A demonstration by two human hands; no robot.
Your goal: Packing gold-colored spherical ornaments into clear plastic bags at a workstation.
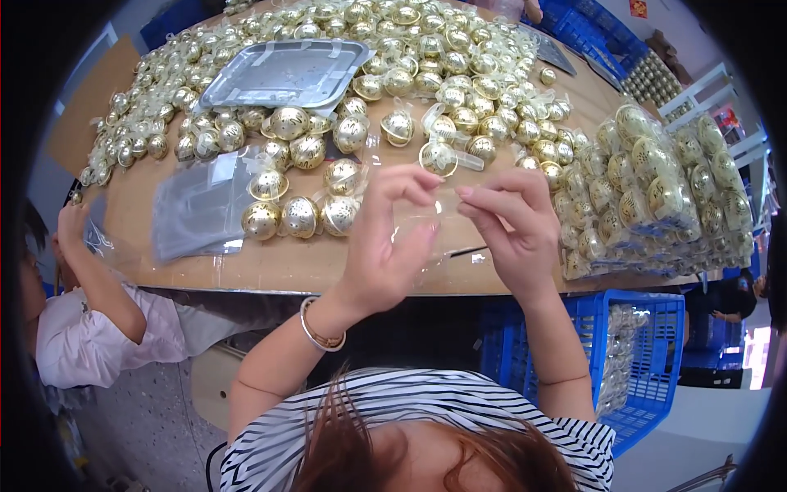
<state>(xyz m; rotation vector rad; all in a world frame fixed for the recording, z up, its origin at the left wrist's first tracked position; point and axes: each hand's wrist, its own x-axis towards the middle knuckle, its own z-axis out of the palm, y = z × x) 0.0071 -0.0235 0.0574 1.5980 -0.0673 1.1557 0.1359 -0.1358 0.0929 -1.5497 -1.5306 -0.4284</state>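
Gold, shiny round ornaments with dark markings and sheer pale ribbons (300,216) cover much of the brown counter (123,215), the nearest just beyond the person's hands. The left hand (381,254) is curved, its thumb apart from its fingers; the right hand (525,234) has thumb and fingertips drawn nearly together, and whether they pinch a thin, clear film cannot be told. The step seems to be bagging, perhaps readying a clear bag; if so, the next move calls for holding its mouth wide and reaching for an ornament.

Counted: three ornaments in the nearest row, the heap behind too crowded to count; one flat pile of clear plastic sleeves (197,205); one grey rectangular tray (287,74); one slim dark stick (468,251); one stack of clear-bagged gold ornaments (648,193), its packs uncountable; one blue plastic crate (643,297) beside the person.
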